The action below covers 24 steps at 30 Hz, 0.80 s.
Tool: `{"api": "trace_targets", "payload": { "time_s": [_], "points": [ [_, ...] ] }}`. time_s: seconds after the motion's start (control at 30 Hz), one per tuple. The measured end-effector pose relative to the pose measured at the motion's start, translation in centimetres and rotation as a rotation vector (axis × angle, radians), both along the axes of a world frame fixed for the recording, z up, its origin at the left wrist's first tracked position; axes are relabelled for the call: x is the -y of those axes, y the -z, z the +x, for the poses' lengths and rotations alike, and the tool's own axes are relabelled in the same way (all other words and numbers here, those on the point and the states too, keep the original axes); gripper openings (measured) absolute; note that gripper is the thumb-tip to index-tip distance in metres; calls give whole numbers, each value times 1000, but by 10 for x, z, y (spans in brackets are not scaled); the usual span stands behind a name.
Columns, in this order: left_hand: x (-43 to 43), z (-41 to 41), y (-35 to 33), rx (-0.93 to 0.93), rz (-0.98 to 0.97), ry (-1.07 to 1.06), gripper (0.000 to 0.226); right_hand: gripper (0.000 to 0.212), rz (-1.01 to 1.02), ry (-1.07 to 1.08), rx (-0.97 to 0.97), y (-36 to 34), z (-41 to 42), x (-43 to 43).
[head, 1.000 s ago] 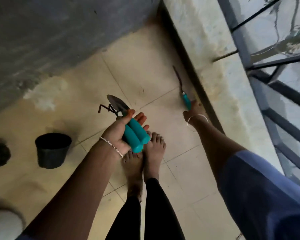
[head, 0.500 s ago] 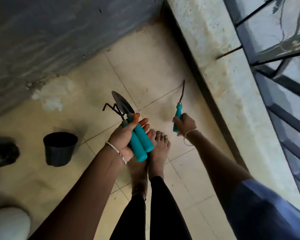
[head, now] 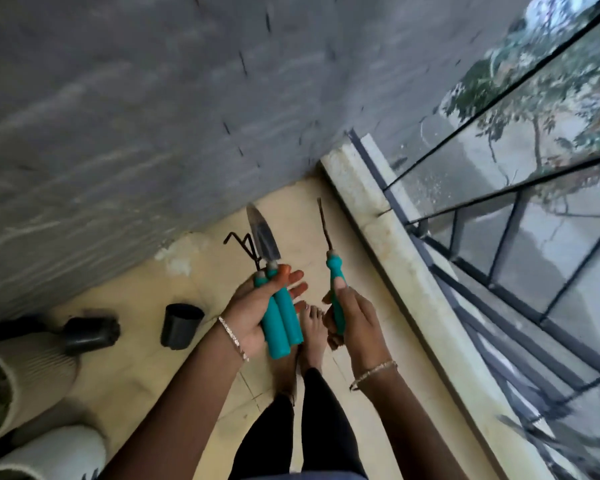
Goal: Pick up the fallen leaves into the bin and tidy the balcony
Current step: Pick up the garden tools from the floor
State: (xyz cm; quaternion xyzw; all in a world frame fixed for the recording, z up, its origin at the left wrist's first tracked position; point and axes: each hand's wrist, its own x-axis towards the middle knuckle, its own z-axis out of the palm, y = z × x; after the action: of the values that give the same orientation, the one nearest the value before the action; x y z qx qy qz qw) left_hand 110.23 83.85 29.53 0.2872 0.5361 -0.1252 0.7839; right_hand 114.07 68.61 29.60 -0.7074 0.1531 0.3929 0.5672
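Pale ribbed planters (head: 32,372) stand at the near left. Beside them on the tiled floor (head: 201,268) are a tipped black pot (head: 90,330) and an upright black pot (head: 181,327). The left hand (head: 253,317), palm up, holds a trowel (head: 264,237) and a hand rake (head: 241,244) side by side, thumb clamped over their teal handles. Just to its right, the right hand (head: 352,317) curls round a narrow weeder (head: 332,265), its blade pointing far. A stone ledge (head: 399,247) and a dark railing (head: 478,268) line the right.

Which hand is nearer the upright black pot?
Left. The left hand, holding two tools, is just right of the pot; the right hand, gripping a third tool, is farther right.
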Motion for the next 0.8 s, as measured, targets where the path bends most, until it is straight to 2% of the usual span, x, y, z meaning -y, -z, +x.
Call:
{"api": "trace_targets", "payload": {
  "time_s": [0.07, 0.23, 0.43, 0.6, 0.73, 0.8],
  "points": [
    [5, -7, -52, 70, 15, -7, 33, 43, 63, 36, 64, -60, -6, -2],
    [21, -29, -188, 217, 18, -38, 23, 45, 28, -5, 236, -187, -32, -1],
    [33, -62, -309, 375, 25, -4, 41, 76, -36, -49, 502, -298, -75, 10],
    [56, -76, -381, 556, -40, 5, 36, 72, -20, -6, 713, -359, -95, 27],
    [84, -79, -430, 707, 11, 68, 36, 55, -99, 39, 903, -410, -107, 51],
    [98, -82, -449, 766, 64, 101, 38, 58, -91, 93, 894, -428, -113, 66]
  ]
}}
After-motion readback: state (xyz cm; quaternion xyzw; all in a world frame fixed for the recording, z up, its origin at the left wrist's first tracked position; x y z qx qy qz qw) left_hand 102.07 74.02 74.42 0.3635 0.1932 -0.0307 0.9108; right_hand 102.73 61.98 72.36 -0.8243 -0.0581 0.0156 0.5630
